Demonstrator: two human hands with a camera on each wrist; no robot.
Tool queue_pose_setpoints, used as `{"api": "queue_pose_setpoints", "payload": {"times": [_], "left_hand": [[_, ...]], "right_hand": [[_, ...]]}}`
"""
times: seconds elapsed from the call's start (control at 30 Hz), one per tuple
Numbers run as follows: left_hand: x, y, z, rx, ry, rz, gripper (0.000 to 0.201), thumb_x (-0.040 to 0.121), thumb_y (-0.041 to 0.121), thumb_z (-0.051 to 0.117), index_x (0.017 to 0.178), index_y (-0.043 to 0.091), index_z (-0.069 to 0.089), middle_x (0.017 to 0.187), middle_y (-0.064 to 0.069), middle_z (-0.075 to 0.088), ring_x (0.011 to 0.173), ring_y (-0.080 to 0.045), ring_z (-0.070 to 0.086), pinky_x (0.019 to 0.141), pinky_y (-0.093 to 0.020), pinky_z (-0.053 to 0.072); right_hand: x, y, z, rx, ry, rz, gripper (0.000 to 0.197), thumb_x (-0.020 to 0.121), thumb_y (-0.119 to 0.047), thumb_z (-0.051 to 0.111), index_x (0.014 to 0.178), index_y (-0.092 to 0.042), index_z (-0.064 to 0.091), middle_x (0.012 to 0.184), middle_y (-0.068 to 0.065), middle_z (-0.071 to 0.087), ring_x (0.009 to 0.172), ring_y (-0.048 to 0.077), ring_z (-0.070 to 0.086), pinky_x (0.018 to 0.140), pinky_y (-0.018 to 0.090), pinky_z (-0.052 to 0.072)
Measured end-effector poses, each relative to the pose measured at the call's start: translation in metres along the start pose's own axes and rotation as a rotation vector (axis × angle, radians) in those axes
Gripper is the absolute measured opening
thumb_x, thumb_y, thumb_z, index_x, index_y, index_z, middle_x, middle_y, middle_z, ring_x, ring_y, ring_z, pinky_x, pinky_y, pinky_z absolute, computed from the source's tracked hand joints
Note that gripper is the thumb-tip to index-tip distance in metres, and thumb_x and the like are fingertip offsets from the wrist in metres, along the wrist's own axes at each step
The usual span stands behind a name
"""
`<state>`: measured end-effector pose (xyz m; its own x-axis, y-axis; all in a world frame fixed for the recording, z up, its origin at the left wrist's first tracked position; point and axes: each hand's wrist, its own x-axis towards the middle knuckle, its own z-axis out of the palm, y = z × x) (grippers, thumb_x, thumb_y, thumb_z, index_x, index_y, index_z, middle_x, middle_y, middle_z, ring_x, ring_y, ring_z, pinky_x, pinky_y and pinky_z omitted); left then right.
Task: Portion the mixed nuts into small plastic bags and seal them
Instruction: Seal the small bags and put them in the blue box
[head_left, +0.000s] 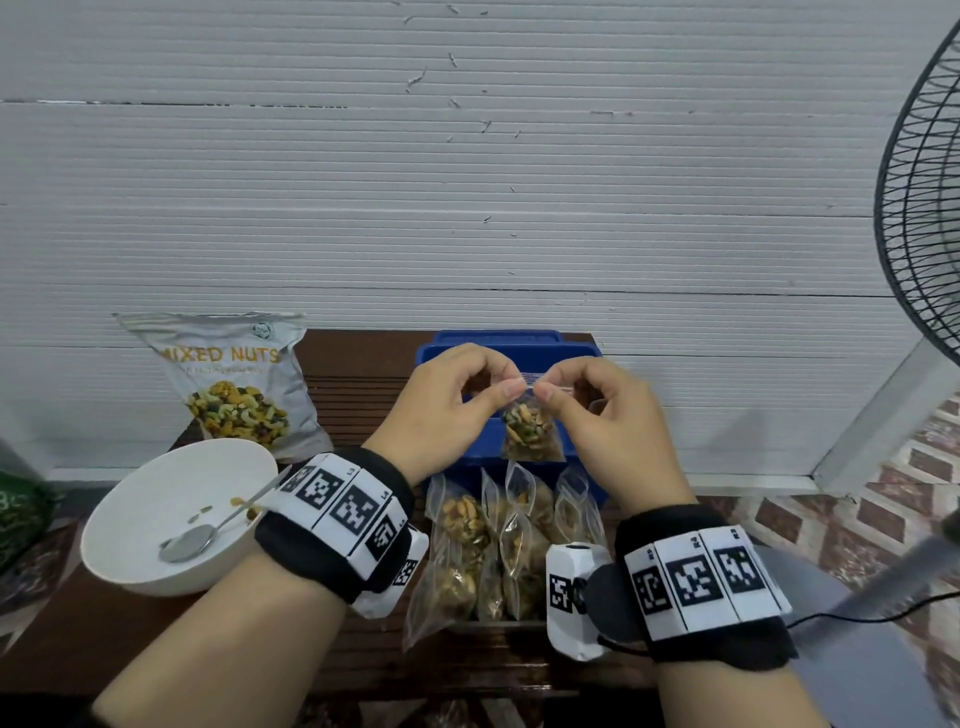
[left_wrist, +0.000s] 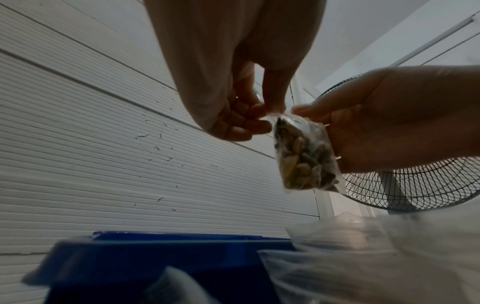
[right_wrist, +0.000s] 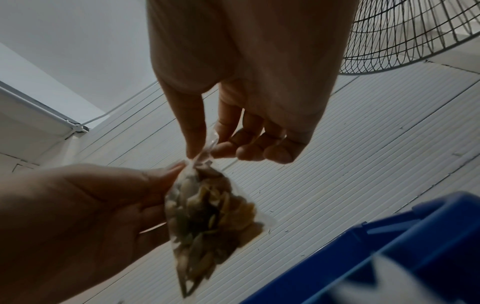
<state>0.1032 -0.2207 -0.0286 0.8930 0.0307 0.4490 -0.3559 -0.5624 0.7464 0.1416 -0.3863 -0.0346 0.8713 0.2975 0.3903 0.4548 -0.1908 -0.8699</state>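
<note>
A small clear plastic bag of mixed nuts (head_left: 531, 435) hangs in the air above the blue bin (head_left: 444, 349). My left hand (head_left: 503, 388) pinches the left end of the bag's top strip and my right hand (head_left: 546, 391) pinches the right end. The left wrist view shows the bag of nuts (left_wrist: 302, 156) hanging below my left hand (left_wrist: 267, 115), with the right hand (left_wrist: 301, 110) at its other corner. In the right wrist view the bag (right_wrist: 210, 218) hangs from my right hand (right_wrist: 200, 152). Whether the strip is pressed closed I cannot tell.
Several filled small bags (head_left: 498, 540) stand in the front of the blue bin. A white bowl (head_left: 135, 519) with a metal spoon (head_left: 189, 540) and a few nuts sits at the left. The silver mixed nuts pouch (head_left: 234, 384) leans on the wall. A standing fan (head_left: 919, 218) is at the right.
</note>
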Motion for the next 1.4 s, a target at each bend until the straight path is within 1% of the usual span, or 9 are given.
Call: {"api": "queue_pose_setpoints", "payload": {"times": [0.33, 0.5, 0.67, 0.77, 0.87, 1.03, 1.13, 1.23, 1.4], "left_hand": [[-0.002, 0.005, 0.000, -0.237, 0.062, -0.134, 0.016, 0.088, 0.009, 0.066, 0.090, 0.023, 0.059, 0.083, 0.004, 0.063, 0.081, -0.010, 0.065, 0.081, -0.024, 0.054], [-0.001, 0.003, 0.001, -0.261, 0.088, -0.121, 0.021, 0.086, 0.005, 0.067, 0.090, 0.023, 0.057, 0.082, 0.004, 0.062, 0.079, -0.006, 0.063, 0.080, -0.022, 0.052], [0.000, 0.006, -0.005, -0.304, 0.116, -0.122, 0.017, 0.086, 0.008, 0.067, 0.093, 0.021, 0.059, 0.084, 0.003, 0.065, 0.082, -0.006, 0.065, 0.083, -0.020, 0.053], [0.003, 0.006, -0.011, -0.354, 0.120, -0.149, 0.010, 0.088, 0.014, 0.065, 0.096, 0.018, 0.061, 0.088, -0.002, 0.069, 0.085, -0.011, 0.069, 0.083, -0.021, 0.054], [0.007, -0.005, -0.021, -0.287, 0.179, -0.251, 0.004, 0.092, 0.017, 0.062, 0.095, 0.018, 0.062, 0.090, 0.002, 0.071, 0.083, -0.005, 0.068, 0.080, -0.018, 0.052], [0.015, -0.046, -0.039, -0.044, 0.252, -0.454, 0.005, 0.093, 0.021, 0.061, 0.091, 0.024, 0.065, 0.098, 0.006, 0.067, 0.096, -0.013, 0.062, 0.080, -0.022, 0.047], [0.020, -0.064, -0.041, 0.103, 0.200, -0.551, 0.015, 0.096, 0.026, 0.056, 0.108, 0.020, 0.064, 0.109, 0.008, 0.060, 0.091, -0.004, 0.052, 0.073, -0.018, 0.037], [0.029, -0.081, -0.038, 0.160, 0.132, -0.589, 0.036, 0.099, 0.029, 0.051, 0.131, 0.015, 0.054, 0.128, 0.003, 0.054, 0.102, -0.008, 0.047, 0.086, -0.021, 0.034], [0.043, -0.108, -0.029, 0.109, 0.037, -0.640, 0.060, 0.099, 0.035, 0.049, 0.151, 0.016, 0.026, 0.153, -0.006, 0.034, 0.135, -0.024, 0.039, 0.110, -0.038, 0.035]], "right_hand": [[-0.002, -0.005, 0.000, 0.002, 0.000, 0.013, 0.008, 0.084, -0.022, 0.070, 0.079, -0.027, 0.067, 0.085, -0.005, 0.064, 0.081, 0.010, 0.058, 0.071, 0.023, 0.044], [0.000, -0.004, 0.001, -0.061, -0.004, -0.036, 0.013, 0.084, -0.015, 0.070, 0.077, -0.025, 0.066, 0.078, -0.010, 0.060, 0.073, 0.002, 0.052, 0.069, 0.018, 0.039], [0.005, -0.015, -0.002, -0.104, -0.038, -0.038, 0.009, 0.086, -0.017, 0.067, 0.081, -0.024, 0.068, 0.081, -0.007, 0.064, 0.079, 0.007, 0.057, 0.074, 0.024, 0.045], [0.013, -0.025, -0.007, -0.173, -0.055, -0.059, 0.011, 0.087, -0.014, 0.066, 0.080, -0.022, 0.066, 0.076, -0.008, 0.063, 0.072, 0.001, 0.055, 0.068, 0.016, 0.042], [0.024, -0.033, -0.017, -0.249, -0.088, -0.035, 0.012, 0.089, -0.013, 0.064, 0.079, -0.021, 0.064, 0.070, -0.010, 0.060, 0.065, -0.002, 0.052, 0.059, 0.008, 0.038], [0.060, -0.040, -0.036, -0.468, -0.198, 0.019, 0.012, 0.091, -0.013, 0.060, 0.080, -0.019, 0.061, 0.077, -0.005, 0.062, 0.071, 0.008, 0.054, 0.059, 0.014, 0.038], [0.087, -0.040, -0.043, -0.596, -0.312, 0.029, 0.019, 0.092, -0.008, 0.057, 0.079, -0.021, 0.056, 0.081, -0.002, 0.064, 0.071, 0.007, 0.056, 0.062, 0.016, 0.042], [0.115, -0.029, -0.040, -0.761, -0.437, 0.046, 0.014, 0.092, -0.007, 0.056, 0.084, -0.019, 0.057, 0.087, 0.002, 0.065, 0.079, 0.018, 0.061, 0.066, 0.026, 0.050], [0.148, 0.008, -0.017, -0.999, -0.679, 0.053, 0.017, 0.088, -0.001, 0.057, 0.089, -0.018, 0.057, 0.085, -0.001, 0.059, 0.082, 0.018, 0.055, 0.063, 0.024, 0.040]]}}
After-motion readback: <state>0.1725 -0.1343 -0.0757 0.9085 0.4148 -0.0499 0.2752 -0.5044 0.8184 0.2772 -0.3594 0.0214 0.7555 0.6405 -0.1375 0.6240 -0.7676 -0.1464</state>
